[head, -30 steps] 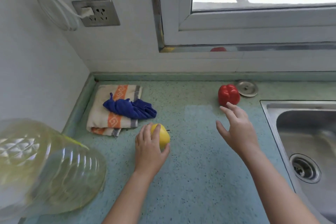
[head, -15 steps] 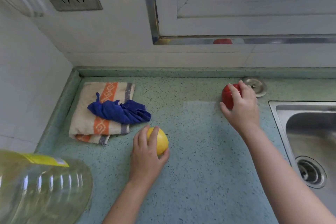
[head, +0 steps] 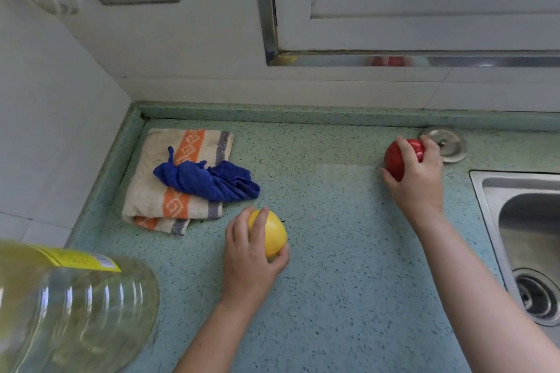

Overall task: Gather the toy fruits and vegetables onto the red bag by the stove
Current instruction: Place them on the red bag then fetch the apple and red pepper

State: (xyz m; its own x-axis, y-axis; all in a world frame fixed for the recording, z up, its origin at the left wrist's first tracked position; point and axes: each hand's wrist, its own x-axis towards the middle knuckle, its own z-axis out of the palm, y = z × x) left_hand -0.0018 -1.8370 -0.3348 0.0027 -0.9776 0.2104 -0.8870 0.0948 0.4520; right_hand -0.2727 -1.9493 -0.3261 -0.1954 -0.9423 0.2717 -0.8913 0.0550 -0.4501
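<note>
A yellow toy fruit rests on the green speckled counter, and my left hand grips it with fingers over the top and thumb on its right side. Further back on the right, a red toy pepper sits next to the sink's corner. My right hand holds it with fingers curled over the top and thumb on the left. The red bag and the stove are out of view.
A folded striped towel with a crumpled blue cloth lies at the back left. A large clear oil bottle fills the near left. A steel sink is at the right, a round metal cap behind the pepper.
My right hand reached forward from mid-counter and closed round the red pepper. My left hand stayed on the yellow fruit. The camera tilted down and closer.
</note>
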